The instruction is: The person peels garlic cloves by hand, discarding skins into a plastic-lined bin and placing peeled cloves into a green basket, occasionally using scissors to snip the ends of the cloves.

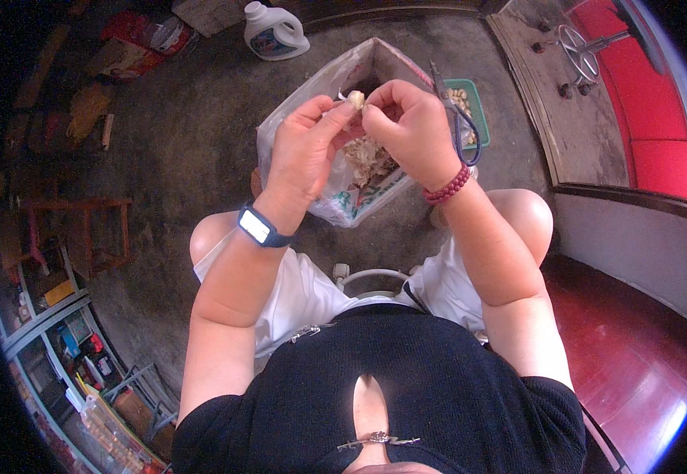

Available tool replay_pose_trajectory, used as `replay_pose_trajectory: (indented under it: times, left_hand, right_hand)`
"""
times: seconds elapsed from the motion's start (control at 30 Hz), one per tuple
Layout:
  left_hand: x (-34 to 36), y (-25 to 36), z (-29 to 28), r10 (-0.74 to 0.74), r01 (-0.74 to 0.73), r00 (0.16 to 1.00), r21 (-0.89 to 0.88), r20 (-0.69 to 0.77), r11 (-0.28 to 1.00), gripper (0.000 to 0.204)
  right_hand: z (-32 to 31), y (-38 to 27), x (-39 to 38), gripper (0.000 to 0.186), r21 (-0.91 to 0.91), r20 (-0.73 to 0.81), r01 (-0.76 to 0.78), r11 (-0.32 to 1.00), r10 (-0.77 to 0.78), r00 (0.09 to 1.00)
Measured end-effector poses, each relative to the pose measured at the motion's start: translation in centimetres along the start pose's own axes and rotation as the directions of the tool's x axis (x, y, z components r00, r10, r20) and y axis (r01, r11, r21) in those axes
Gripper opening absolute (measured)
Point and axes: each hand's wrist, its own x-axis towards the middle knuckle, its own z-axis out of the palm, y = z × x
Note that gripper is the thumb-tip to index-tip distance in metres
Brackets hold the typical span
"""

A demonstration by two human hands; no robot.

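Above a box lined with a clear plastic bag (284,103), both my hands meet at the fingertips. My left hand (300,150) pinches a small pale garlic clove (356,99) between thumb and finger. Close beside the clove, my right hand (415,130) has its thumb and forefinger pressed together; whatever is in that pinch is too small to make out. Dry papery garlic skins (371,162) lie in the box beneath. Dark-handled scissors (470,141) rest at the box's right side. Just right of them, a green basket (479,110) holds several pale cloves.
A white jug (272,35) stands on the concrete floor behind the box. At far left are a wooden stool (106,203) and a metal shelf (39,320) with assorted goods. A wheeled chair base (582,51) is at the upper right.
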Motion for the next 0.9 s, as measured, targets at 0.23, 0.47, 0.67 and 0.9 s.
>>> replay_pose_trajectory:
  times: [0.23,0.47,0.67,0.9]
  left_hand:
    - [0.4,-0.4,-0.8,-0.014,0.014,1.0,-0.114,0.006,0.993,0.007]
    - [0.7,-0.2,-1.1,-0.004,0.0,1.0,-0.156,-0.028,0.988,0.007]
    - [0.5,-0.3,-0.7,0.088,-0.087,0.996,-0.038,0.009,0.995,0.01]
    - [0.2,-0.2,-0.1,0.085,-0.085,0.996,-0.002,-0.016,0.996,0.012]
  right_hand:
    - [-0.1,0.4,0.1,0.014,0.113,-0.001,-0.031,0.993,0.031,1.0]
    - [-0.6,0.4,0.2,0.015,0.195,0.038,-0.065,0.979,0.059,0.998]
    - [-0.4,0.4,0.2,0.024,0.23,0.091,-0.087,0.969,0.067,0.994]
    - [-0.5,1.2,0.3,0.02,0.268,0.116,-0.133,0.954,0.105,0.988]
